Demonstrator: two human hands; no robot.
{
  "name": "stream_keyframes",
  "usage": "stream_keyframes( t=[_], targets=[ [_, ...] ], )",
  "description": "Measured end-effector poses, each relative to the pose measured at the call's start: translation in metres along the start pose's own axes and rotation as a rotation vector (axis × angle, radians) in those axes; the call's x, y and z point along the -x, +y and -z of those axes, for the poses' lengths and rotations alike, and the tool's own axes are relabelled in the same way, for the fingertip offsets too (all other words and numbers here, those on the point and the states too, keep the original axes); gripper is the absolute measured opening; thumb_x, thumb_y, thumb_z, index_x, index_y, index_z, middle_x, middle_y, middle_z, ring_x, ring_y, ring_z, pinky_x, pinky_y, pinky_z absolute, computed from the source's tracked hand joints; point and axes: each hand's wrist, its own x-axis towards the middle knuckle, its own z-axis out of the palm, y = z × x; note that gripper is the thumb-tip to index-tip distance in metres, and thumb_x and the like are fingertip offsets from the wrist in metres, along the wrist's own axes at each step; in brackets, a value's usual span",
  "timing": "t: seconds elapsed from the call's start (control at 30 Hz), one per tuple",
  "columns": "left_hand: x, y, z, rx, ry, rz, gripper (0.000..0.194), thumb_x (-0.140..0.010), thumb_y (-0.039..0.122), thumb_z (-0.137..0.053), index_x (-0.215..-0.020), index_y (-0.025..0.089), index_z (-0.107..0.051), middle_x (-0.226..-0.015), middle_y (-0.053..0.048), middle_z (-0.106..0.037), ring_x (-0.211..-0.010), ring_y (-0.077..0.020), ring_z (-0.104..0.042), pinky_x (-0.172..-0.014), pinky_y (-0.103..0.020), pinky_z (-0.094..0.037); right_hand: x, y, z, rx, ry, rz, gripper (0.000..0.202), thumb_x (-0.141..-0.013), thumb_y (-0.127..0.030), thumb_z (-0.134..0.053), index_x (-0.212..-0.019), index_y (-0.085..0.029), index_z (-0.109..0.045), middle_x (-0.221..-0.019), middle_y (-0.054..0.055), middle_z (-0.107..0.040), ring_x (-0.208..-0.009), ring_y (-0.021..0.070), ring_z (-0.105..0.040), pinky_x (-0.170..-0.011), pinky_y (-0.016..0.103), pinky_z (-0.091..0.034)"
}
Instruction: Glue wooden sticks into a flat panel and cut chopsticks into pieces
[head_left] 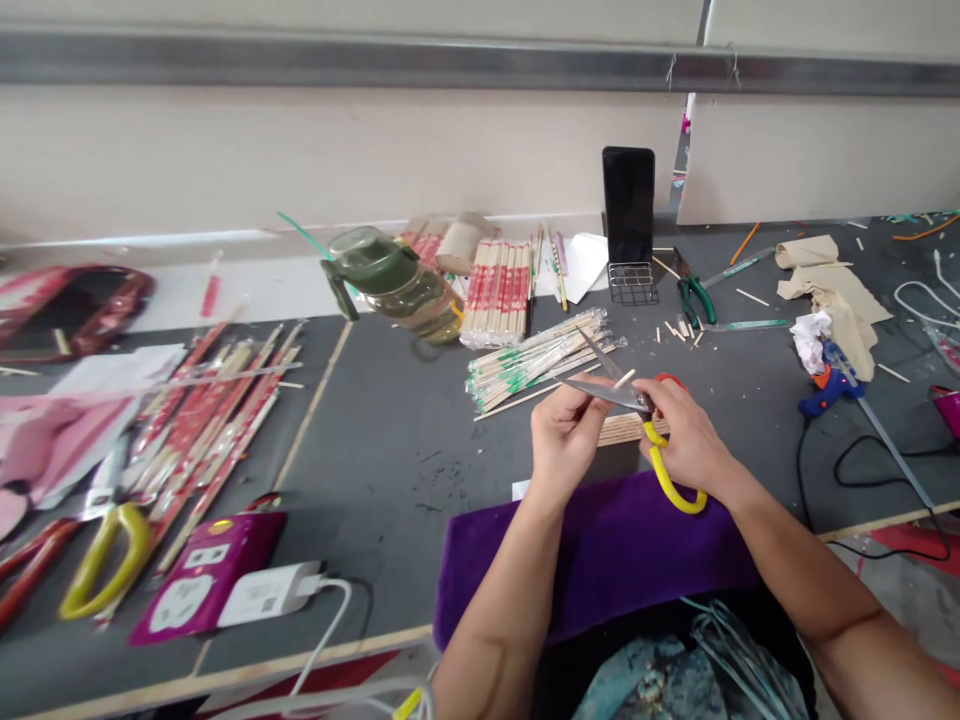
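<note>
My right hand (691, 430) is closed on the handles of a pair of scissors (663, 470), which have yellow and red grips. Their blades point left and stand apart around a short pale wooden stick (624, 379). Fingers pinched, my left hand (568, 428) holds that stick close to the blades. Both hands are above a purple cloth (622, 550) at the table's front edge. Under my right hand lies a row of bare wooden sticks (626, 430). Just beyond are chopsticks in clear wrappers with green print (532, 365).
Red-printed chopstick packs (496, 290) and a green-lidded jug (397, 285) stand behind. A phone (629, 205) rests in a wire stand, with green-handled pliers (697, 300) beside it. On the right is a blue glue gun (831, 385) with its cord; at left, another pair of scissors (112, 560).
</note>
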Motion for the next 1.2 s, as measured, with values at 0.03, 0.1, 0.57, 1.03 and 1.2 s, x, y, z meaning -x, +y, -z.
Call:
stream_keyframes(
  t=[0.03, 0.1, 0.57, 1.03, 1.2],
  targets=[
    [0.0000, 0.0004, 0.0003, 0.002, -0.002, 0.006, 0.012, -0.088, 0.025, -0.067, -0.084, 0.019, -0.076, -0.076, -0.002, -0.070, -0.071, -0.0163, -0.063, -0.067, -0.027, -0.049, 0.0003, 0.0001, 0.0002, -0.016, -0.004, 0.003, 0.061, -0.072, -0.006, -0.057, -0.130, -0.025, -0.051, -0.104, 0.005, -0.057, -0.096, 0.0229, -0.059, -0.086, 0.036, -0.050],
    [-0.0001, 0.0006, 0.0005, -0.004, -0.003, 0.006, 0.012, -0.088, 0.026, -0.067, -0.084, 0.019, -0.076, -0.076, -0.002, -0.070, -0.070, -0.0158, -0.062, -0.067, -0.026, -0.048, 0.0010, 0.0002, 0.0006, -0.048, -0.009, 0.006, 0.059, -0.072, -0.007, -0.057, -0.129, -0.024, -0.052, -0.103, 0.005, -0.058, -0.095, 0.0225, -0.060, -0.087, 0.036, -0.050],
    [0.0015, -0.0057, -0.0046, -0.111, 0.081, -0.040, 0.011, -0.088, 0.025, -0.067, -0.084, 0.018, -0.075, -0.076, -0.001, -0.070, -0.069, -0.0139, -0.061, -0.065, -0.024, -0.046, 0.0009, -0.0003, -0.0006, -0.012, 0.004, -0.040, 0.053, -0.076, -0.010, -0.057, -0.127, -0.023, -0.054, -0.106, 0.007, -0.060, -0.094, 0.0231, -0.061, -0.085, 0.037, -0.050],
    [0.0008, 0.0023, -0.0016, 0.025, -0.027, 0.053, 0.026, -0.091, 0.042, -0.067, -0.082, 0.019, -0.073, -0.073, -0.004, -0.068, -0.067, -0.0167, -0.059, -0.062, -0.027, -0.048, 0.0020, -0.0002, 0.0023, -0.078, -0.006, 0.003, 0.057, -0.071, -0.007, -0.057, -0.125, -0.024, -0.056, -0.102, 0.005, -0.059, -0.091, 0.0211, -0.061, -0.084, 0.034, -0.051],
    [0.0026, -0.0040, -0.0067, 0.042, 0.013, 0.049, 0.023, -0.089, 0.040, -0.069, -0.086, 0.018, -0.072, -0.075, -0.003, -0.069, -0.067, -0.0155, -0.060, -0.063, -0.026, -0.049, 0.0031, -0.0006, 0.0027, -0.053, 0.014, -0.029, 0.052, -0.071, -0.007, -0.056, -0.120, -0.024, -0.057, -0.098, 0.004, -0.059, -0.083, 0.0198, -0.059, -0.079, 0.033, -0.051]
  ],
)
